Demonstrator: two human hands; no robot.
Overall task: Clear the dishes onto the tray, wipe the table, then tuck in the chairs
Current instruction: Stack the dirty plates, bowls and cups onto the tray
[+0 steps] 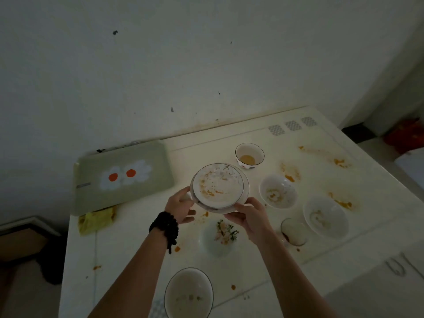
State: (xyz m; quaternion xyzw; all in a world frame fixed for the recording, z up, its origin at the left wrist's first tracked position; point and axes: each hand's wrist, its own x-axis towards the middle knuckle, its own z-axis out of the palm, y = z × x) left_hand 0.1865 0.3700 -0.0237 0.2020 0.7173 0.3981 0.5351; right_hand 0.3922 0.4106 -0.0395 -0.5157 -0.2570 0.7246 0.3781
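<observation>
Since these are glazed ceramic, I'm treating the stacked plates (218, 188) as stiff, breakable and a bit slick, especially with orange sauce smeared across the top one. Two plates together probably aren't heavy, but the upper one could slide on the lower if I tilt, so I'd keep them level and support from the rims and underneath on opposite sides.

That's pretty much the grip I've got now: my left hand (180, 206) is curled around the near-left rim, and my right hand (249, 216) cups the near-right edge with fingers under it. Both are holding the stack above the table (137, 249), just right of the tray (96, 198), which has nothing on it yet.

Looks-wise: white, round and shallow, with a thin dark line around the rim, a faint floral print, and orange smears and crumbs inside. The lower plate pokes out as a slightly wider ring beneath.

Other dirty bowls sit off to the right and close to me, a yellow cloth (96, 220) lies beside the tray's near edge, and sauce stains are all over the tabletop.
</observation>
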